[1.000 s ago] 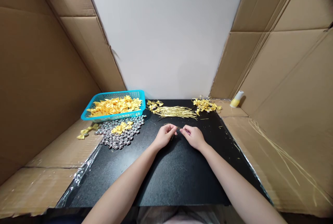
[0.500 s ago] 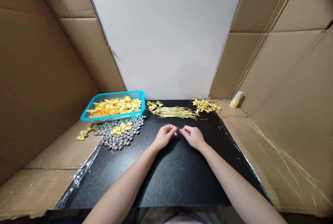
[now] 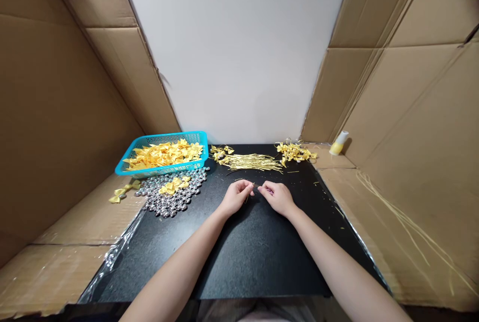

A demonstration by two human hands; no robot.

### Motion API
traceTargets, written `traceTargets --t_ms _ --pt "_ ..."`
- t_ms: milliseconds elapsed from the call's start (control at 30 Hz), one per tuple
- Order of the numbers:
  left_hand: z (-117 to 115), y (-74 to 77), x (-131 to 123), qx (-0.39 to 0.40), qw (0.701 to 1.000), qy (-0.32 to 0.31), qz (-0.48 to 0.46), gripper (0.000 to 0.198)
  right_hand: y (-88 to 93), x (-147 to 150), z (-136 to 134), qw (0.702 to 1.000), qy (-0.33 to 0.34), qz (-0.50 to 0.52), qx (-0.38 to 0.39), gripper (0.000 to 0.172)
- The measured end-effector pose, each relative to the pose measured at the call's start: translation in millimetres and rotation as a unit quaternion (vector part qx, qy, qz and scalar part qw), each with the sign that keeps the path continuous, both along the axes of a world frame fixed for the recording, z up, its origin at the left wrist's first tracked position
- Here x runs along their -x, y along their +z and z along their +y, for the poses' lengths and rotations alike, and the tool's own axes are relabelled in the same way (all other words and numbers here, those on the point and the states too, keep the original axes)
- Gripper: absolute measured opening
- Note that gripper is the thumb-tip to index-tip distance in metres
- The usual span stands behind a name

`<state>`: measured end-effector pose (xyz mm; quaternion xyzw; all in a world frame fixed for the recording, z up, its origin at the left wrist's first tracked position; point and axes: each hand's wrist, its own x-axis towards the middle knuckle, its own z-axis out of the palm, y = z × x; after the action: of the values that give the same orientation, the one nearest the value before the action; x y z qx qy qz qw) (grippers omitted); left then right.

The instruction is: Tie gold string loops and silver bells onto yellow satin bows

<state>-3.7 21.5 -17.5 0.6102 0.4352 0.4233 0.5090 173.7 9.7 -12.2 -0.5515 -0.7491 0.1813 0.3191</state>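
Over the middle of the black table, my left hand (image 3: 238, 196) is closed in a pinch on a thin gold cord (image 3: 246, 199), whose end hangs below the fingers. My right hand (image 3: 277, 197) pinches the same cord a short way to the right, fingertips pressed together. Only a little of the cord shows between the two hands; the fingers hide the rest. Just beyond them lies a bundle of cut gold cords (image 3: 254, 162). Finished-looking yellow bows with cord and silver beads form one pile (image 3: 294, 152) at the back right and a smaller pile (image 3: 220, 151) left of the bundle.
At the back left stands a blue basket (image 3: 160, 169) of yellow ribbon bows (image 3: 168, 153). Silver beads (image 3: 168, 207) spread before it, with several bows (image 3: 174, 185) on top. A white-and-yellow spool (image 3: 339, 143) stands at right, near long loose cords (image 3: 404, 217). Cardboard walls (image 3: 411, 112) enclose both sides.
Both hands stay in nearly the same place, still pinching the cord. The fingertips have shifted only slightly, and the whole view has moved a touch.
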Motion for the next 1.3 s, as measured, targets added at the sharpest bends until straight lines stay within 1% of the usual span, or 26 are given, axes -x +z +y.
traceTargets --t_ms 233,433,567,833,1033,1300 --pt "-1.4 2.9 0.1 0.0 1.0 0.001 0.006 0.043 -2.2 -1.2 2.3 1.0 -0.006 0.019 -0.004 0.037" --pt "-1.1 2.7 -0.5 0.005 1.0 0.006 0.006 0.045 -7.4 -5.4 8.2 0.997 -0.041 0.063 -0.021 0.045" --pt "-0.7 2.0 -0.7 0.007 1.0 0.005 0.003 0.044 -9.0 -6.5 9.6 0.996 -0.034 0.074 -0.021 0.045" --pt "0.1 1.3 0.2 0.003 1.0 0.001 -0.001 0.043 -4.0 -2.3 2.7 0.999 0.035 0.03 -0.012 0.034" --pt "-0.3 2.0 0.3 0.004 1.0 -0.002 -0.002 0.044 -0.7 -1.1 0.9 1.0 0.027 0.001 -0.012 0.032" --pt "-0.3 1.9 0.1 0.003 1.0 -0.002 -0.004 0.044 -0.5 -1.3 0.9 1.0 0.021 -0.01 -0.01 0.031"
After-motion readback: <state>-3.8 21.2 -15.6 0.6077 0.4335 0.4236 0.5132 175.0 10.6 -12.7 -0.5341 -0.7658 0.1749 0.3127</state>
